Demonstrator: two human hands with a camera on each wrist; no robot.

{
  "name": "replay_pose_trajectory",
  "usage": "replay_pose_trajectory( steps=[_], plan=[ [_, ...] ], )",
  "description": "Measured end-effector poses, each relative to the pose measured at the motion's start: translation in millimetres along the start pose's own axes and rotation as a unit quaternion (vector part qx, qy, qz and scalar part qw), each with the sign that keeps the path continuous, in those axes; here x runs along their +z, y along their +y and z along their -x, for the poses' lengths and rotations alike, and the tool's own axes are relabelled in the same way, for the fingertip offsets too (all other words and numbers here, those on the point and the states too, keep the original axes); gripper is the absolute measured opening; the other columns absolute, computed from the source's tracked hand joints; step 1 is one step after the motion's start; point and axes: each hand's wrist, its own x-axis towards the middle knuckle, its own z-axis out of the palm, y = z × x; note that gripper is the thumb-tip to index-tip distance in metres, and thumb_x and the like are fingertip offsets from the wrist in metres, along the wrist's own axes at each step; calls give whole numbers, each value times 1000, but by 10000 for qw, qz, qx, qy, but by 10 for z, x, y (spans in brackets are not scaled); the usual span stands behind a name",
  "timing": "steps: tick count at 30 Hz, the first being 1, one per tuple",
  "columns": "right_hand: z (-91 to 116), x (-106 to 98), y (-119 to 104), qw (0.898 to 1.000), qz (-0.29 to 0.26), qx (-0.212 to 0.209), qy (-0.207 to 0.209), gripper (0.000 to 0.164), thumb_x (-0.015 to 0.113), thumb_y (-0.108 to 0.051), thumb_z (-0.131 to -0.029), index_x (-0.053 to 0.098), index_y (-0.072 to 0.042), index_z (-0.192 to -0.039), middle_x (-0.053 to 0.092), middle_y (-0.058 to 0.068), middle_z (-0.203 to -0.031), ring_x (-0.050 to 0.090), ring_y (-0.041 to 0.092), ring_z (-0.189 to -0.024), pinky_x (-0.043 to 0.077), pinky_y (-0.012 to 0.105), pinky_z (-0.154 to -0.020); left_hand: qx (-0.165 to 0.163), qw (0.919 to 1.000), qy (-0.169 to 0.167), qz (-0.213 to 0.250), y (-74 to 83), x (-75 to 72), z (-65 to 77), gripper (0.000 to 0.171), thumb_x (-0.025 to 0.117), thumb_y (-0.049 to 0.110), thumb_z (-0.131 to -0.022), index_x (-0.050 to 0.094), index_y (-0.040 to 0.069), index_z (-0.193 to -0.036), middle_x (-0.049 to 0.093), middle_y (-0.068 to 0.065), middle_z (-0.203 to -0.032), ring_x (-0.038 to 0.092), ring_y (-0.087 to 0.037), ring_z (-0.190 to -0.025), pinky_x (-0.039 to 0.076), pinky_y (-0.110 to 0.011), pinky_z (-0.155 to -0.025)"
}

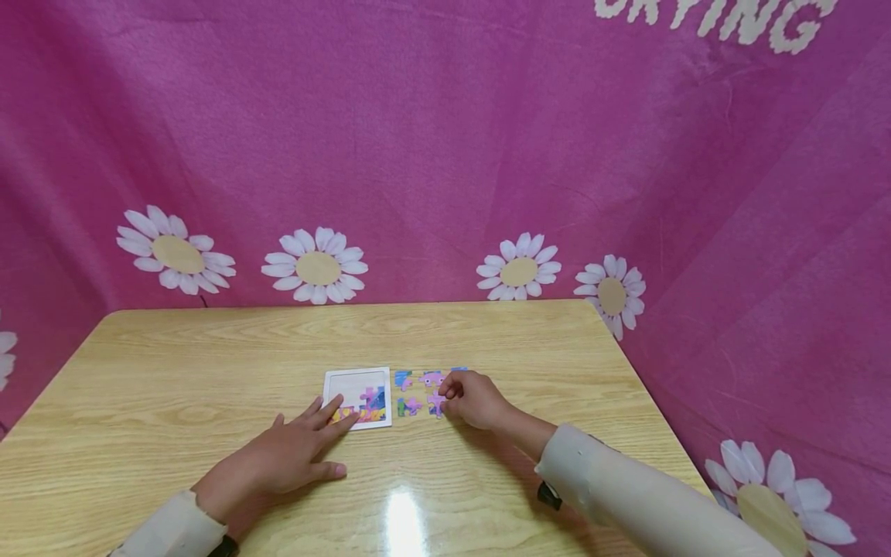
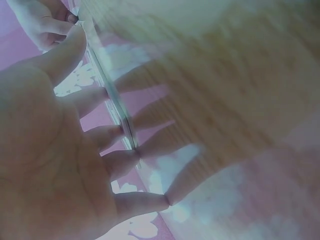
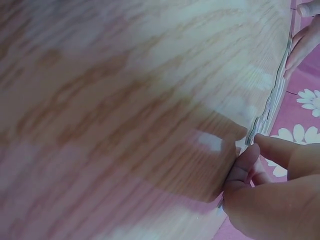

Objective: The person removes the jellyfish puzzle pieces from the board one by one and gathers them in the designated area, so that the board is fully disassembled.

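Note:
A white square puzzle frame (image 1: 357,373) lies on the table, with joined jigsaw pieces (image 1: 376,398) along its bottom and right side and bare white board at its upper left. My left hand (image 1: 295,456) is spread, with its fingertips resting on the lower left of the frame and its thumb on the wood. Right of the frame my right hand (image 1: 476,398) has curled fingers, and its thumb and index finger pinch a pink puzzle piece (image 1: 436,403) at its right edge. The right wrist view shows these fingertips (image 3: 257,140) low at the tabletop.
Loose pieces lie in two rows beside the frame: a blue and pink one (image 1: 402,379), a pink one with eyes (image 1: 431,378), a green and pink one (image 1: 409,406) and a blue one (image 1: 459,370) partly behind the right hand. A pink flowered cloth (image 1: 431,155) hangs behind the wooden table (image 1: 209,363).

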Motion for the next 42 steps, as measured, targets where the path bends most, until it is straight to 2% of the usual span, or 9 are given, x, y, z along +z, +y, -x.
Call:
replay_pose_trajectory(
  steps=[7, 13, 23, 32, 36, 42],
  plan=[
    [-13, 7, -7, 9998, -171, 114, 43, 13, 78, 4, -86, 68, -2, -94, 61, 1, -83, 53, 12, -77, 44, 23, -68, -100, 9999, 39, 30, 3, -5, -18, 75, 66, 56, -95, 43, 26, -159, 28, -12, -169, 22, -46, -155, 22, -85, -104],
    [-30, 14, -54, 9995, -284, 38, 104, 13, 77, 4, -87, 69, 0, -96, 62, 1, -84, 54, 10, -77, 45, 21, -66, -204, 9997, -104, 19, 7, -24, -54, 74, 64, 59, -95, 44, 26, -158, 28, -11, -169, 21, -46, -155, 24, -82, -106],
    [-121, 99, -188, 9994, -326, -129, 82, 14, 78, 2, -88, 70, 0, -99, 64, 1, -86, 58, 10, -79, 50, 22, -73, -57, 10000, -12, 80, 62, -57, -56, 73, 66, 55, -96, 47, 18, -156, 29, -20, -167, 22, -51, -152, 28, -83, -103],
    [-217, 230, -284, 9980, -572, -258, 4, 16, 77, 4, -87, 70, 2, -101, 62, 1, -85, 55, 9, -77, 47, 20, -68, -43, 10000, 59, -15, 118, -50, -98, 74, 66, 57, -95, 45, 23, -158, 28, -19, -168, 18, -49, -154, 21, -81, -109],
    [-253, 286, -351, 9987, -436, -258, -51, 17, 78, 2, -88, 72, 0, -104, 64, 1, -86, 57, 8, -77, 48, 21, -69, 90, 9999, 64, -49, 144, -33, -127, 74, 65, 57, -95, 42, 27, -159, 26, -18, -169, 18, -48, -155, 21, -80, -110],
    [-318, 361, -462, 9995, -158, -236, -155, 24, 80, -2, -87, 74, -2, -110, 65, -1, -85, 57, 7, -77, 50, 22, -72, 144, 9997, -23, -183, 152, 14, -179, 78, 64, 60, -95, 40, 26, -160, 25, -19, -168, 20, -48, -154, 23, -81, -108]
  ],
)
